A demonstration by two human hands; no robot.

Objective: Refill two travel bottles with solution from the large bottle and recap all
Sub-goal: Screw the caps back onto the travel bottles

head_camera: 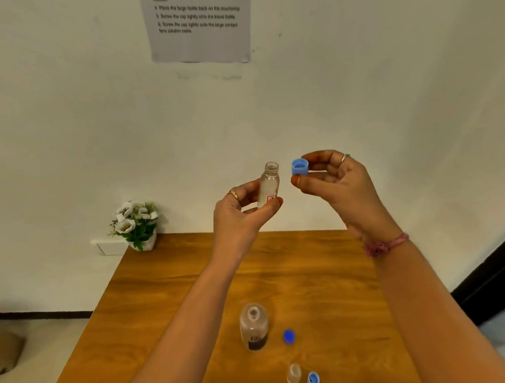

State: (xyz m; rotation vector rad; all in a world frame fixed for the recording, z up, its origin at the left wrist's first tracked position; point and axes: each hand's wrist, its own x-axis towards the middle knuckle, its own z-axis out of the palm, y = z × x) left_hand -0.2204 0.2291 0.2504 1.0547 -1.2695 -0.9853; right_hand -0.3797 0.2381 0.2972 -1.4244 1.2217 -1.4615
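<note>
Head view, the only one: left hand [241, 211] raised above the table [184, 275], fingers pinched around the lower body of an uncapped travel bottle [269, 184], held upright with its threaded mouth open. Right hand [337, 183] just beside it, thumb and fingertips closed on a blue cap [300, 167], hollow side turned toward the bottle mouth but not touching it. Down on the table, the large bottle [253, 326] upright and uncapped, a second blue cap [289, 337] just to its right; nearer the lower edge, a second travel bottle [294, 374] also open, with a third cap [313, 379] beside it. Likely the recapping of the held bottle. Risks from here: cap set on crooked and cross-threaded, leaving a leak; bottle tipped during the twist, spilling solution over the fingers, since the grip sits low on a slick clear body; cap slipping from the fingertips and dropping among the open bottles below; a forearm on its way back down knocking over the open large bottle standing between the arms. Hard to make out: liquid level in the held bottle, the clear wall blending into the pale wall behind; whether the small bottle on the table is filled; labels on both, blurred; upper lines of the instruction sheet [198, 21] cut off by the frame; near table edge out of view.
</note>
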